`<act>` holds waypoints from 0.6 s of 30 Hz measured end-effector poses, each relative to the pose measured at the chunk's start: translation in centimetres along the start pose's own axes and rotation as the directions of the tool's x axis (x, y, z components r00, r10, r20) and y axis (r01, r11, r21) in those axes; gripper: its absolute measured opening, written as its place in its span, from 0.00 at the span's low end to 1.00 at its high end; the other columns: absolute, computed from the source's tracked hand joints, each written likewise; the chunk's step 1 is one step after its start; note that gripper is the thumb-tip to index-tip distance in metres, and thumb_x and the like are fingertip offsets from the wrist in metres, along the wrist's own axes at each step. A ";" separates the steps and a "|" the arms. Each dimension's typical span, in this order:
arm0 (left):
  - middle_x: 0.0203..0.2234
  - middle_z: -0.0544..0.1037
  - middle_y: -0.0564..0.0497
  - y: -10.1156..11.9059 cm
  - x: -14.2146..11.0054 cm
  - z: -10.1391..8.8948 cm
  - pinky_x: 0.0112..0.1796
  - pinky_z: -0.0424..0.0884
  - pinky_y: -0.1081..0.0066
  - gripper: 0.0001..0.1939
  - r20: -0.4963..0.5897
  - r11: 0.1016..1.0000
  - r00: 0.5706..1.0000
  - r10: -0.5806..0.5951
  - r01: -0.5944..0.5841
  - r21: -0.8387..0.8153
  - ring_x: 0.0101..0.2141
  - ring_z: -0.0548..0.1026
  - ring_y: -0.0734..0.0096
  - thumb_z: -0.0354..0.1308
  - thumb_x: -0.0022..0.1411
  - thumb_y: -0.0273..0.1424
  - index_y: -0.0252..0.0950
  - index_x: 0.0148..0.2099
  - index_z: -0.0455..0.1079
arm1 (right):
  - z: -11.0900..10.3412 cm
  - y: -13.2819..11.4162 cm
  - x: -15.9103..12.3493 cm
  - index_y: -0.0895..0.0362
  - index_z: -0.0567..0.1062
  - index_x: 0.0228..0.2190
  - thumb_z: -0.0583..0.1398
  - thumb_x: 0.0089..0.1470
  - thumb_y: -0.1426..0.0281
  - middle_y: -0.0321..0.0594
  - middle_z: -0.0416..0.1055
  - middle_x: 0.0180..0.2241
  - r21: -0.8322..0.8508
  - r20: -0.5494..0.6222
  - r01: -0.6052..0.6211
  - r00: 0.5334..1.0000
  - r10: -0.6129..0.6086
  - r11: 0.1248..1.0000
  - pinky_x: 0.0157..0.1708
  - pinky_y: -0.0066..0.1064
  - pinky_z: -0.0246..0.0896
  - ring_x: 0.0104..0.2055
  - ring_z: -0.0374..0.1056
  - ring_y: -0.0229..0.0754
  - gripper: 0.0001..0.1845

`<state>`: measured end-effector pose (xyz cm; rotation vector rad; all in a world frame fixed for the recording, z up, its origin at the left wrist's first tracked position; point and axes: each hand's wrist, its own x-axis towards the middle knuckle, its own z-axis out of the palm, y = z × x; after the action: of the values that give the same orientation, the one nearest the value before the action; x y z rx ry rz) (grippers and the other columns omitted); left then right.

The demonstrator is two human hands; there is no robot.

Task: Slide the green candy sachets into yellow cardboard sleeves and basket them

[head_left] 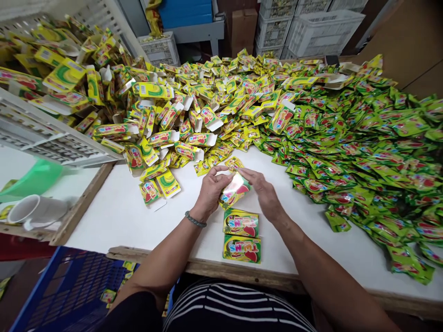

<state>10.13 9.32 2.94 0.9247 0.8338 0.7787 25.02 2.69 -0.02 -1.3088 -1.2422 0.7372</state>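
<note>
Over the middle of the white tabletop, my left hand (213, 190) grips a small yellow-and-green candy box (234, 190) along its left side. My right hand (266, 193) has its fingers closed at the box's upper right end. A small yellow sachet (234, 162) shows just beyond my fingertips; whether it touches the box I cannot tell. Nearer my body, two "Twins" boxes lie flat, one upper box (241, 224) and one lower box (242, 249). To the left, a box with its flap out (151, 192) lies beside a yellow box (168, 182).
Open yellow boxes (155, 90) pile up at the back left, spilling from a tilted white crate (65, 131). Green sachets (346, 152) heap on the right. A white mug (38, 211) lies at left, above a blue basket (65, 286). White crates (321, 34) stand behind.
</note>
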 end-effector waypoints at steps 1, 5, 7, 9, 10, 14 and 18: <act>0.22 0.76 0.58 0.0 -0.1 0.0 0.26 0.66 0.76 0.30 0.087 0.998 0.996 -0.026 0.020 0.063 0.21 0.71 0.78 0.74 0.44 0.42 0.36 0.46 0.68 | -0.6 0.4 0.2 0.50 0.79 0.50 0.48 0.64 0.48 0.43 0.74 0.55 0.016 -0.061 -0.022 0.998 0.023 1.000 0.59 0.45 0.59 0.58 0.66 0.49 0.29; 0.33 0.82 0.47 0.3 0.6 -0.9 0.37 0.71 0.69 0.14 0.268 0.835 0.961 0.072 -0.204 0.510 0.33 0.78 0.66 0.66 0.57 0.40 0.36 0.41 0.75 | -2.7 2.6 1.8 0.56 0.80 0.45 0.56 0.60 0.52 0.50 0.78 0.46 -0.122 -0.327 -0.124 0.942 0.078 0.985 0.47 0.44 0.66 0.48 0.72 0.51 0.24; 0.37 0.82 0.45 0.3 1.7 -2.1 0.44 0.70 0.64 0.07 0.140 0.609 0.950 0.279 -0.288 0.739 0.39 0.78 0.60 0.62 0.60 0.35 0.38 0.38 0.77 | -2.6 3.5 3.4 0.58 0.81 0.41 0.57 0.59 0.56 0.50 0.79 0.42 -0.255 -0.255 -0.108 0.966 0.041 0.961 0.44 0.43 0.67 0.44 0.73 0.52 0.21; 0.40 0.82 0.44 0.0 3.0 -3.3 0.49 0.68 0.59 0.07 0.055 0.412 0.910 0.410 -0.239 0.879 0.44 0.77 0.54 0.58 0.62 0.31 0.38 0.39 0.78 | -1.7 4.1 5.4 0.57 0.81 0.41 0.55 0.61 0.61 0.49 0.79 0.42 -0.373 -0.111 -0.030 0.994 -0.012 0.927 0.45 0.42 0.67 0.43 0.73 0.50 0.18; 0.41 0.81 0.43 -0.2 3.5 -3.8 0.51 0.67 0.58 0.08 0.051 0.347 0.903 0.426 -0.216 0.913 0.46 0.76 0.53 0.56 0.63 0.29 0.38 0.40 0.78 | -1.1 4.2 6.6 0.56 0.81 0.43 0.54 0.62 0.64 0.48 0.79 0.43 -0.428 -0.052 0.010 0.998 -0.036 0.904 0.47 0.42 0.66 0.45 0.73 0.50 0.18; 0.42 0.80 0.39 -1.2 4.9 -4.9 0.50 0.68 0.57 0.11 0.102 0.257 0.932 0.348 -0.199 0.946 0.47 0.75 0.50 0.54 0.64 0.29 0.35 0.44 0.77 | 0.9 4.3 10.6 0.52 0.80 0.46 0.60 0.55 0.74 0.45 0.77 0.50 -0.565 0.230 0.115 0.973 0.022 0.817 0.57 0.43 0.59 0.55 0.67 0.51 0.17; 0.37 0.79 0.38 -1.7 5.4 -5.0 0.48 0.68 0.58 0.13 0.037 0.282 0.935 0.352 -0.144 0.949 0.46 0.75 0.49 0.58 0.62 0.32 0.32 0.47 0.74 | 1.3 4.0 11.4 0.56 0.81 0.40 0.66 0.50 0.73 0.49 0.78 0.44 -0.655 0.276 -0.016 0.926 0.259 0.756 0.51 0.39 0.61 0.52 0.69 0.52 0.13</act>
<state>8.63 15.02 -1.85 2.1498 1.3813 0.5861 27.55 14.50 -1.31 -1.9097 -1.8080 0.6906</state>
